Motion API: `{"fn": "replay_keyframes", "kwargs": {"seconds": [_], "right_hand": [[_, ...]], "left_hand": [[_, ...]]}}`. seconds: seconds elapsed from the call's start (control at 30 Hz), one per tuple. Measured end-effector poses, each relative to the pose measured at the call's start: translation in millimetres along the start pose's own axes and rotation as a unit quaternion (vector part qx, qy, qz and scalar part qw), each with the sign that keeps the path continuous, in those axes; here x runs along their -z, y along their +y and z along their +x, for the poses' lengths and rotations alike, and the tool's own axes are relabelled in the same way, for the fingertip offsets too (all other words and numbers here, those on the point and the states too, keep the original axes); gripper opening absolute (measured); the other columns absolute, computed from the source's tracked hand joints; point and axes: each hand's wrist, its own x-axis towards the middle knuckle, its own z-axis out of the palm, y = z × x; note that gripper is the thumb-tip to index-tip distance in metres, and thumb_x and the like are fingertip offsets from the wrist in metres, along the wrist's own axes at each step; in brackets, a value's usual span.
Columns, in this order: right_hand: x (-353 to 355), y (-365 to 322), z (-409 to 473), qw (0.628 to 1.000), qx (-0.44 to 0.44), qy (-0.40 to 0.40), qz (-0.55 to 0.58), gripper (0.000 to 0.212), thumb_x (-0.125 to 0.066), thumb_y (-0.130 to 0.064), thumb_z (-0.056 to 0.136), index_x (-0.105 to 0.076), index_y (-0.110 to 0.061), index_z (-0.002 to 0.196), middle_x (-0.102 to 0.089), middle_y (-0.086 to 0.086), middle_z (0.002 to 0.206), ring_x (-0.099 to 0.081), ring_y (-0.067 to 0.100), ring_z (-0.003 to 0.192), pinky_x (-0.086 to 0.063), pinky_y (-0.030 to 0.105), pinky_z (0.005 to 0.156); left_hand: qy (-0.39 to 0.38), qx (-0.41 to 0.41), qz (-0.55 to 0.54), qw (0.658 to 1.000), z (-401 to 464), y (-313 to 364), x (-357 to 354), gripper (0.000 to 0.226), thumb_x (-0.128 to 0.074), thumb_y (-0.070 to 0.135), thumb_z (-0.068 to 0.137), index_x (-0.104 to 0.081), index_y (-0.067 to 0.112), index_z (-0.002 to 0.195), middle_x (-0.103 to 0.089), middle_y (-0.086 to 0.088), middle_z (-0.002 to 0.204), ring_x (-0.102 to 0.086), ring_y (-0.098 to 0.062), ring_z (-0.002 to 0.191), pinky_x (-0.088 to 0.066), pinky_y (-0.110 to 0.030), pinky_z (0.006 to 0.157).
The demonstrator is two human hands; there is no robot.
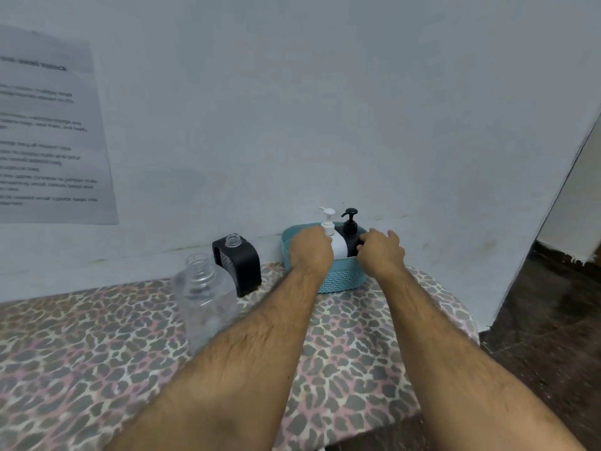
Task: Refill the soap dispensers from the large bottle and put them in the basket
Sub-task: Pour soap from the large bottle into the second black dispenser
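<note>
Before you stands a table [81, 353] under a leopard-print cover. On it: a clear, uncapped large bottle [205, 307], a black holder [240, 265] against the wall, and a teal basket [341, 278] just beside it.

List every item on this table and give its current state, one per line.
White dispenser: upright in basket, pump on.
Black dispenser: upright in basket, pump on.
Basket: holds both dispensers.
Large bottle: upright, uncapped, looks empty.
Black holder: clear uncapped neck shows at its top.
Left hand: on white dispenser.
Right hand: on black dispenser.
</note>
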Motion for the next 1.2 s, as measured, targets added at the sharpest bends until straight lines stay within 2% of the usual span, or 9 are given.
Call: {"fn": "replay_keyframes", "kwargs": {"seconds": [0.07, 0.13, 0.23, 0.37, 0.47, 0.7, 0.9, 1.03, 1.2], "right_hand": [[5, 0, -10, 1.0, 0.022, 0.007, 0.018, 0.03, -0.044, -0.014, 0.098, -0.056, -0.014, 0.125, -0.047, 0.004, 0.142, -0.018, 0.033, 0.145, -0.03, 0.048, 0.108], [4, 0, -20, 0.994, 0.047, 0.068, 0.075, 0.02, -0.046, -0.013, 0.096, -0.058, -0.011, 0.112, -0.058, 0.007, 0.123, -0.03, 0.034, 0.139, -0.035, 0.047, 0.1], [2, -3, -36, 0.97, 0.079, 0.152, 0.172, 0.019, -0.047, -0.012, 0.087, -0.065, -0.011, 0.091, -0.067, 0.006, 0.089, -0.058, 0.031, 0.097, -0.042, 0.036, 0.069], [4, -11, -62, 0.953, 0.077, 0.145, 0.256, 0.028, -0.056, -0.014, 0.091, -0.07, -0.009, 0.115, -0.071, 0.005, 0.112, -0.064, 0.022, 0.104, -0.047, 0.03, 0.086], [4, -19, -84, 0.943, 0.093, 0.127, 0.294, 0.021, -0.06, -0.019, 0.092, -0.072, -0.012, 0.107, -0.072, 0.0, 0.104, -0.064, 0.015, 0.098, -0.047, 0.027, 0.085], [-2, -67, -117, 0.922, 0.133, 0.031, 0.363, 0.011, -0.069, -0.022, 0.088, -0.072, -0.016, 0.096, -0.069, -0.01, 0.089, -0.064, 0.004, 0.084, -0.049, 0.02, 0.074], [-22, -110, -118, 0.915, 0.141, -0.026, 0.378, 0.019, -0.072, -0.022, 0.085, -0.068, -0.017, 0.103, -0.066, -0.006, 0.095, -0.063, 0.009, 0.083, -0.048, 0.019, 0.071], [-41, -130, -106, 0.923, 0.12, -0.05, 0.363, 0.038, -0.074, -0.026, 0.084, -0.061, -0.015, 0.119, -0.061, -0.003, 0.108, -0.061, 0.008, 0.09, -0.049, 0.025, 0.078], [-67, -148, -74, 0.932, 0.081, -0.099, 0.34, 0.066, -0.079, -0.028, 0.079, -0.049, -0.013, 0.134, -0.058, 0.008, 0.125, -0.06, 0.02, 0.104, -0.051, 0.032, 0.086]], "left_hand": [[0.04, -0.024, -0.047, 0.998, -16, 3, 8, 0.024, -0.053, 0.021, 0.098, -0.066, 0.008, 0.113, -0.069, -0.009, 0.11, -0.063, -0.026, 0.105, -0.048, -0.034, 0.08], [0.058, -0.056, -0.104, 0.991, -41, 6, 20, 0.035, -0.058, 0.025, 0.096, -0.062, 0.01, 0.127, -0.066, -0.008, 0.122, -0.059, -0.023, 0.114, -0.047, -0.033, 0.092], [0.052, -0.103, -0.179, 0.977, -91, 7, 38, 0.036, -0.06, 0.027, 0.095, -0.061, 0.013, 0.128, -0.064, -0.003, 0.126, -0.058, -0.017, 0.115, -0.04, -0.022, 0.089], [0.04, -0.146, -0.219, 0.964, -153, -15, 54, 0.04, -0.059, 0.033, 0.096, -0.058, 0.02, 0.134, -0.061, 0.006, 0.131, -0.051, -0.007, 0.121, -0.032, -0.009, 0.095], [0.067, -0.17, -0.255, 0.949, -191, -40, 71, 0.031, -0.061, 0.033, 0.095, -0.066, 0.022, 0.124, -0.066, 0.012, 0.121, -0.055, 0.003, 0.113, -0.045, -0.017, 0.096], [0.231, -0.215, -0.34, 0.886, -228, -103, 126, 0.015, -0.057, 0.032, 0.094, -0.071, 0.029, 0.099, -0.07, 0.018, 0.087, -0.068, -0.002, 0.081, -0.054, -0.017, 0.066], [0.332, -0.066, -0.443, 0.83, -172, -166, 159, 0.023, -0.045, 0.034, 0.1, -0.066, 0.028, 0.093, -0.069, 0.009, 0.077, -0.069, -0.018, 0.074, -0.054, -0.028, 0.057], [0.246, 0.042, -0.448, 0.859, -111, -205, 145, 0.013, -0.054, 0.021, 0.1, -0.067, 0.021, 0.103, -0.07, 0.006, 0.094, -0.069, -0.018, 0.096, -0.058, -0.034, 0.071], [0.136, 0.097, -0.417, 0.894, -55, -240, 112, 0.028, -0.062, 0.023, 0.095, -0.065, 0.018, 0.123, -0.067, 0.004, 0.115, -0.062, -0.013, 0.112, -0.052, -0.047, 0.098]]}}
